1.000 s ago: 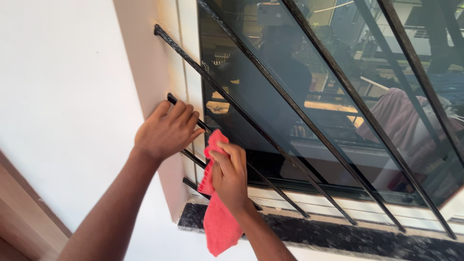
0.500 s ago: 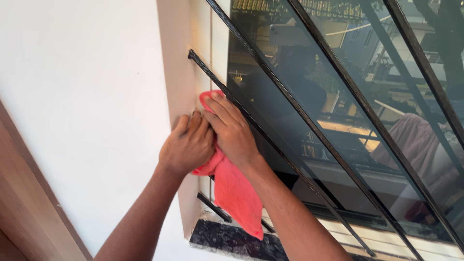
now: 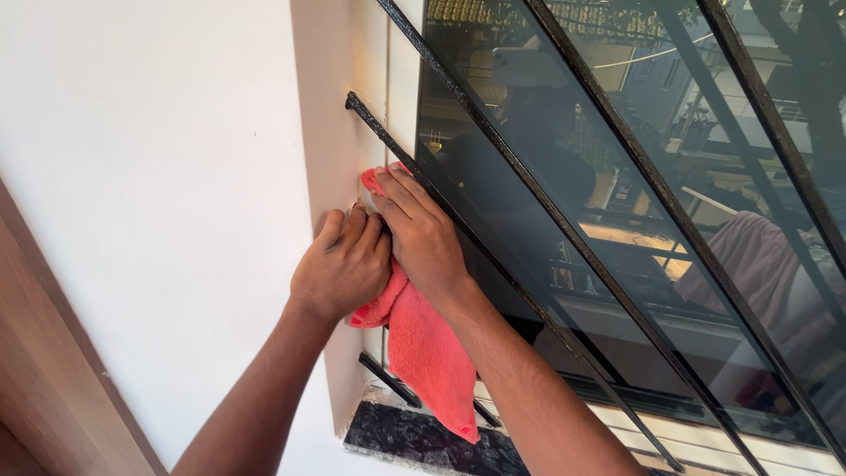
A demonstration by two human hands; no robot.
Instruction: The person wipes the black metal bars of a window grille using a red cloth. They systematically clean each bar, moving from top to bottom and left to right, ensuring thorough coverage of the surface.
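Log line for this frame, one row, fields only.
left hand: gripping grille bar beside cloth | right hand: pressing pink cloth against black bar | cloth tail hangs above dark stone sill

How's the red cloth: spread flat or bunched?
Bunched. The red cloth is gathered under the right hand against a window bar; its tail hangs loose.
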